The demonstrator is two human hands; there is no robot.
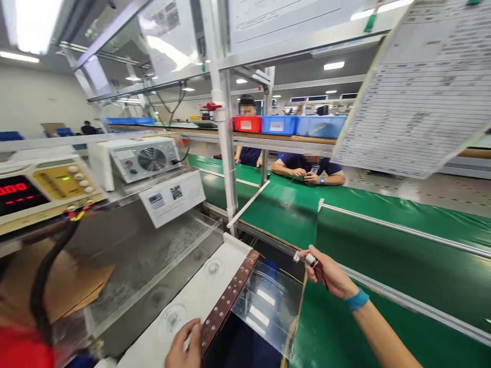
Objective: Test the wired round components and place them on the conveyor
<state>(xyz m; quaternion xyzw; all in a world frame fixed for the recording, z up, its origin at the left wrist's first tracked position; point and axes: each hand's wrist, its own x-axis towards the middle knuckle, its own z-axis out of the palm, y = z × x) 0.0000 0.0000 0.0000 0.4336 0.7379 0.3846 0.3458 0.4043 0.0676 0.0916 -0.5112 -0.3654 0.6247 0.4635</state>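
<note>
My right hand (pixel 332 273), with a blue band at the wrist, is closed around a small motor (pixel 311 259), a silver cylinder with thin red and dark wires trailing below it. A small pale piece (pixel 296 256) sticks out at its far end. Low in the view, my left hand (pixel 186 345) holds nothing visible, its fingers slightly bent and apart. It is beside a brown strip (pixel 230 291) studded with metal contacts, fixed along a white panel (pixel 192 291). Between the hands lies a clear plastic sheet (pixel 264 306).
Left stand a meter with a red display (pixel 19 193) and a grey fan-cooled power unit (pixel 151 159). A green conveyor belt (pixel 284 214) has pale rails (pixel 402 230). Two people sit across it. Red (pixel 247 124) and blue bins (pixel 279 125) line a shelf; a paper sheet (pixel 418 92) hangs right.
</note>
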